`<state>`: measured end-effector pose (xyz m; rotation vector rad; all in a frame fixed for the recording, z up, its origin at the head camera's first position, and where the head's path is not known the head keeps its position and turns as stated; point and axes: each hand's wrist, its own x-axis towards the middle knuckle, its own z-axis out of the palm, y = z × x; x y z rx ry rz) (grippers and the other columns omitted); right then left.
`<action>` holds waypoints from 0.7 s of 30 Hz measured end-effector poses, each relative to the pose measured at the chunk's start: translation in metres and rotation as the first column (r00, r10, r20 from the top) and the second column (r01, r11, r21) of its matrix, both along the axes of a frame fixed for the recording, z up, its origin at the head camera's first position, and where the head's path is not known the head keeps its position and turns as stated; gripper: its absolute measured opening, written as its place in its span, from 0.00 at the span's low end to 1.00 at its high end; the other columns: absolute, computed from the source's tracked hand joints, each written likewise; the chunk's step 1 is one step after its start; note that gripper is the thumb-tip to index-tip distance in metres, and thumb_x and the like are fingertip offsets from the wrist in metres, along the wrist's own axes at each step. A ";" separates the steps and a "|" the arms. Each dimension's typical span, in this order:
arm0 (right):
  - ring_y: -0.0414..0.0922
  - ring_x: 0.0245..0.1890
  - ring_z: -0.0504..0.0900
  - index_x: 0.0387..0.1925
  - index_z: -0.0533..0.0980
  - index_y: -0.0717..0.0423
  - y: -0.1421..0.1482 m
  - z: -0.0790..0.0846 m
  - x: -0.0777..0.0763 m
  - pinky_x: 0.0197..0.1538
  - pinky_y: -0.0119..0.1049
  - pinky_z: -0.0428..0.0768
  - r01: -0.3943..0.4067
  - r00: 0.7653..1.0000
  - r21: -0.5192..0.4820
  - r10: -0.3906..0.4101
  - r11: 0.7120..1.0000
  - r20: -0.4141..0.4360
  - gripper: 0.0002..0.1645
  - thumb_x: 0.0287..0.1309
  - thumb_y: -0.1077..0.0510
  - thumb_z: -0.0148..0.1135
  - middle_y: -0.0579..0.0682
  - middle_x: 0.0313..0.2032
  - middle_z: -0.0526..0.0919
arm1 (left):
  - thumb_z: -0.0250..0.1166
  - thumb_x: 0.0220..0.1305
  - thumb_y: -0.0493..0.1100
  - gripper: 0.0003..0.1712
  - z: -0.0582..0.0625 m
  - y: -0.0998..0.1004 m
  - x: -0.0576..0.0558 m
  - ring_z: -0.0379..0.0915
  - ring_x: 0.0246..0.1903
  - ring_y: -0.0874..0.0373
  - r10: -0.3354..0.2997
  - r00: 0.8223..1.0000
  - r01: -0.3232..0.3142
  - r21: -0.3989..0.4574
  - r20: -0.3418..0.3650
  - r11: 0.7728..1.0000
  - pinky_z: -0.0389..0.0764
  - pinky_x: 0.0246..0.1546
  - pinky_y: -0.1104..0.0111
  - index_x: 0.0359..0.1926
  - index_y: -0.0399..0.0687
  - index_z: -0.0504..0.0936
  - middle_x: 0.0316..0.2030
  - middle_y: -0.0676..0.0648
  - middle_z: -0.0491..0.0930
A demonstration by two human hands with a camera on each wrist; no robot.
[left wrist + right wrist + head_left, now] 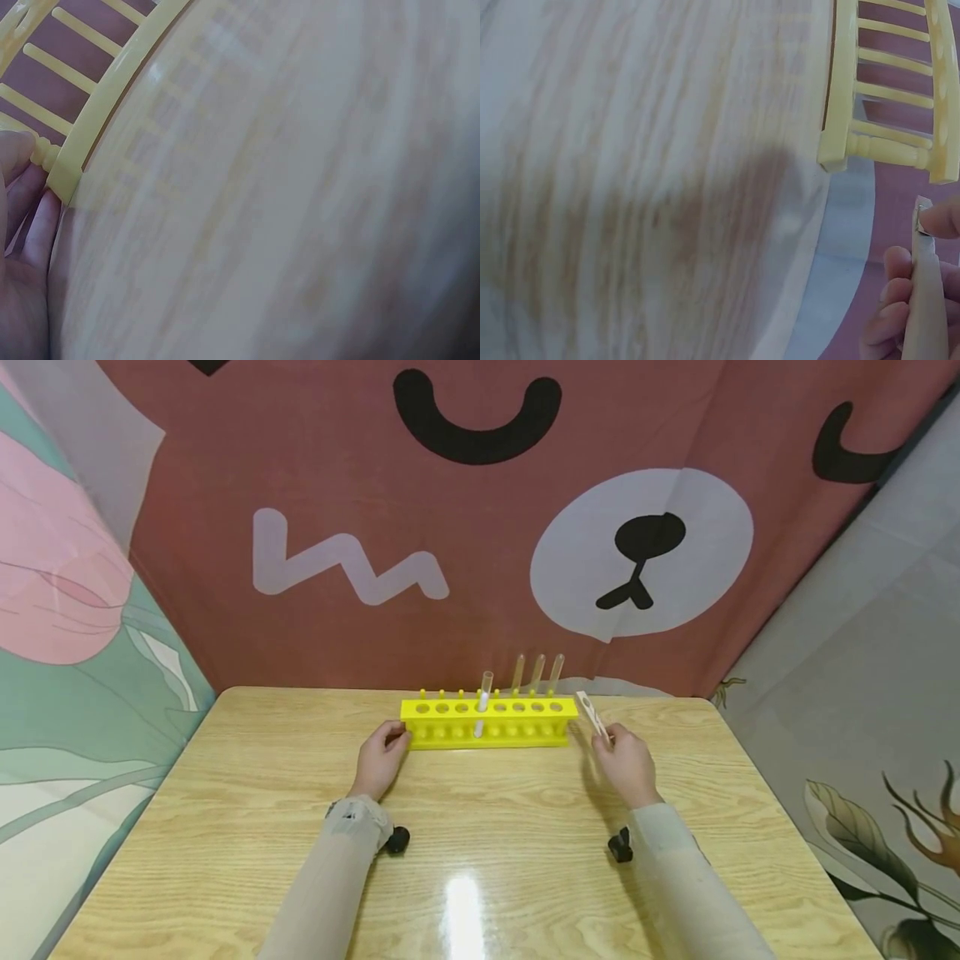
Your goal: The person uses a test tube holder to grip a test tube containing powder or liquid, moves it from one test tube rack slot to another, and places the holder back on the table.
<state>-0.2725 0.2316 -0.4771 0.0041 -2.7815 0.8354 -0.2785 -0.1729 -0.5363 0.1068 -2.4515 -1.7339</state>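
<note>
A yellow test tube rack (525,744) stands near the table's back edge. My left hand (381,758) grips its left end; in the left wrist view, the thumb lies against the end post (46,154). One glass test tube (487,682) stands in a middle hole, with something white inside. Three test tubes (537,673) sit upside down on the back pegs at the right. My right hand (628,767) holds a wooden test tube clamp (592,714) just off the rack's right end. The right wrist view shows the thumb on the clamp's metal spring (921,220).
The wood-grain table (495,818) reaches back to a brown curtain (480,635) with a bear print. Patterned cloths hang at both sides. Black wrist devices show under the left sleeve (398,840) and the right sleeve (620,846).
</note>
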 end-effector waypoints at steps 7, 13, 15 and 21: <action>0.48 0.19 0.70 0.45 0.79 0.65 0.004 -0.003 0.001 0.20 0.39 0.66 -0.001 0.997 -0.003 0.001 1.000 0.083 0.16 0.70 0.54 0.56 0.55 0.25 0.79 | 0.60 0.75 0.42 0.15 0.000 0.001 -0.001 0.75 0.60 0.46 -0.003 1.000 0.003 0.005 -0.009 1.000 0.78 0.61 0.54 0.57 0.40 0.80 0.58 0.38 0.78; 0.46 0.18 0.69 0.45 0.78 0.68 0.008 -0.007 0.001 0.19 0.37 0.66 -0.020 0.992 -0.012 0.022 1.000 0.126 0.17 0.72 0.55 0.55 0.54 0.24 0.78 | 0.61 0.75 0.42 0.15 0.001 0.003 -0.002 0.75 0.59 0.45 -0.001 1.000 0.001 0.006 -0.023 1.000 0.78 0.61 0.54 0.56 0.39 0.80 0.57 0.38 0.78; 0.45 0.17 0.69 0.45 0.78 0.68 0.009 -0.008 0.001 0.19 0.37 0.67 -0.026 0.990 -0.020 0.029 0.999 0.138 0.17 0.72 0.55 0.55 0.53 0.22 0.77 | 0.61 0.75 0.42 0.15 0.001 0.003 -0.002 0.75 0.59 0.45 -0.001 1.000 0.001 0.008 -0.026 1.000 0.78 0.61 0.54 0.56 0.38 0.80 0.57 0.37 0.78; 0.45 0.16 0.70 0.43 0.77 0.67 0.011 -0.011 0.000 0.18 0.37 0.68 -0.024 0.980 -0.032 0.030 0.999 0.195 0.17 0.72 0.54 0.53 0.52 0.21 0.77 | 0.61 0.74 0.41 0.14 -0.001 0.001 0.000 0.76 0.59 0.46 0.011 1.000 -0.010 0.014 -0.021 1.000 0.79 0.61 0.55 0.55 0.38 0.80 0.57 0.37 0.78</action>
